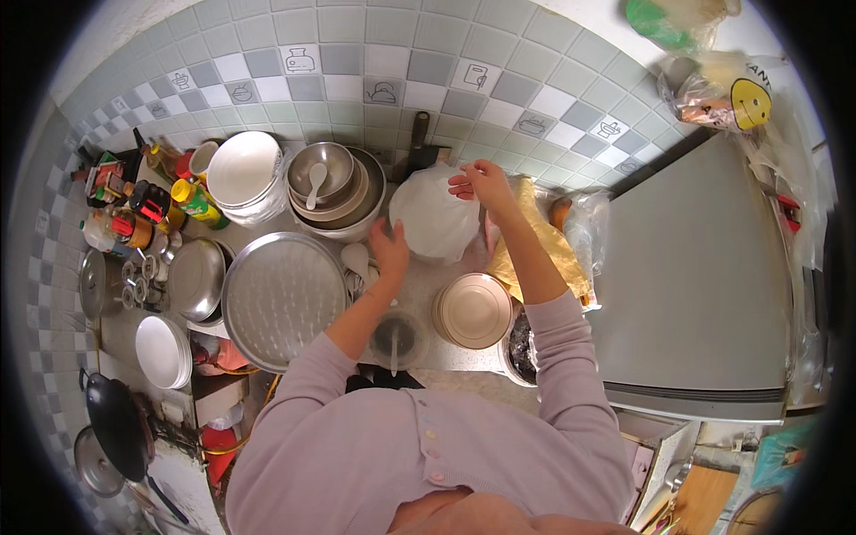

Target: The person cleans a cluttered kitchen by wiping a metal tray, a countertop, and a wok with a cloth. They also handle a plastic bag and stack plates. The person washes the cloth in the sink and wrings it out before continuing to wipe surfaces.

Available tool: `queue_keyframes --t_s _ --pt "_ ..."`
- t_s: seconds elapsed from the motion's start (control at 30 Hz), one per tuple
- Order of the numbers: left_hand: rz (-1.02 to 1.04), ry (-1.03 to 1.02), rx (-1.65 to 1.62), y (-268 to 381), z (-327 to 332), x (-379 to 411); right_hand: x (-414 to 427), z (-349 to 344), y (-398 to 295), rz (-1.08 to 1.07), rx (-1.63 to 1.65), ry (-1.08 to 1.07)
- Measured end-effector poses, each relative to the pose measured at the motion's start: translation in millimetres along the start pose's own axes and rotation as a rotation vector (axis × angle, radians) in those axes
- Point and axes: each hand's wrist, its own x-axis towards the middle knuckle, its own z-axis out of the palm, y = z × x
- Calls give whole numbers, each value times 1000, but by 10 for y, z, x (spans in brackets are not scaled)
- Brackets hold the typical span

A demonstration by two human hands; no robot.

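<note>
A stack wrapped in a thin white plastic bag [435,212] stands on the counter by the tiled wall; what lies inside is hidden. My right hand [487,190] is at the bag's upper right edge with its fingers curled inward. Whether they pinch the thin plastic cannot be made out. My left hand [390,249] is at the bag's lower left side, thumb and fingers apart, holding nothing. Left of it, nested metal bowls [321,160] carry a white spoon [317,184]. A stack of beige plates [476,311] sits nearer my body.
A large round metal tray [284,301] lies left of my forearm. White bowls [244,167] and sauce bottles [194,200] line the back left. A cleaver [422,144] leans on the wall. Yellow cloth-like wrapping [542,247] lies beside a grey refrigerator [695,281]. A container [399,340] stands at the front edge.
</note>
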Motion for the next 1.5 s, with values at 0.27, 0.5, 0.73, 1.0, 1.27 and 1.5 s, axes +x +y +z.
queue_keyframes --t_s 0.27,0.5,0.73,1.0,1.27,1.5 --pt "620 -410 374 1244 534 -220 78 -115 283 -161 -155 37" --pt "184 -48 92 329 -382 275 327 -1532 1093 20 -516 431" --pt "1137 -206 325 1071 -420 -599 -359 -438 697 -891 -863 405" --pt "869 -459 996 572 -266 142 -177 -325 1318 -361 -1302 289" --pt "291 -236 378 -229 -321 300 130 -393 1903 -249 -823 262" --pt "185 -329 776 -329 -276 383 214 -87 1871 -201 -1359 393"
